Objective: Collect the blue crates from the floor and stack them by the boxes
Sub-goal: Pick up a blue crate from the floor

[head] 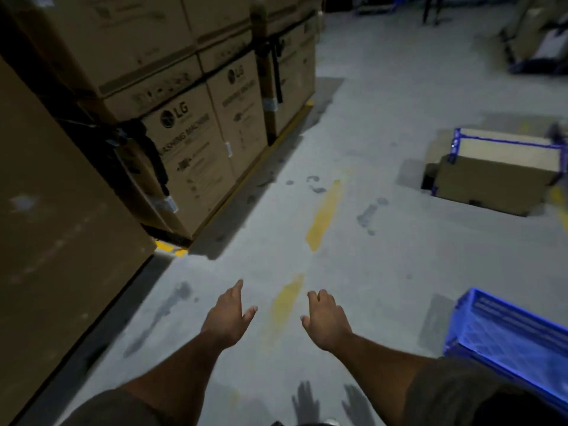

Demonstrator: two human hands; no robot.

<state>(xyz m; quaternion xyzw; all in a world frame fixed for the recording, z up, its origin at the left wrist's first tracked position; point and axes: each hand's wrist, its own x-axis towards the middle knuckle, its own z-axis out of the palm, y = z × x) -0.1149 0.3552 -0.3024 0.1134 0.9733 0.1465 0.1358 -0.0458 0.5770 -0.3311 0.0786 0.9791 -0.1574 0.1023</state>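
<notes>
Stacked boxes (196, 142) fill the view from nine to eleven o'clock, strapped in a wall along a yellow kerb line, likely the spot where crates are meant to pile. The floor (384, 124) runs bare down the middle, marked with yellow dashes. At two o'clock a carton (491, 176) sits in a blue frame. A blue crate (519, 336) lies at four o'clock, near the right arm. The left hand (229, 315) and right hand (325, 321) reach forward at six o'clock, fingers (238, 285) loosely spread, holding nothing, probably ready to grab.
</notes>
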